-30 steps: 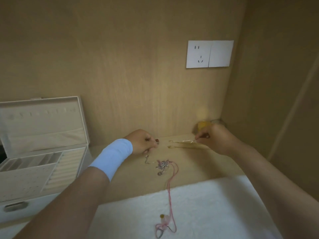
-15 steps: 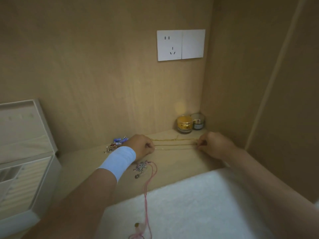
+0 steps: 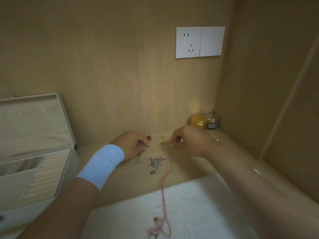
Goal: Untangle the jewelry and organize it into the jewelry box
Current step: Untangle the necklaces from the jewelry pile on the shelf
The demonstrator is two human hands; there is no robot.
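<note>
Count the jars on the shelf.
2: a gold jar and a dark jar, side by side in the back right corner. The right hand may hide others.

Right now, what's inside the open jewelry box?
The jewelry box shows cream ribbed ring rolls and a few divided slots, and no jewelry is visible in them. The frame edge cuts off its left side, and the lower drawer is shut, so those contents stay hidden.
</note>
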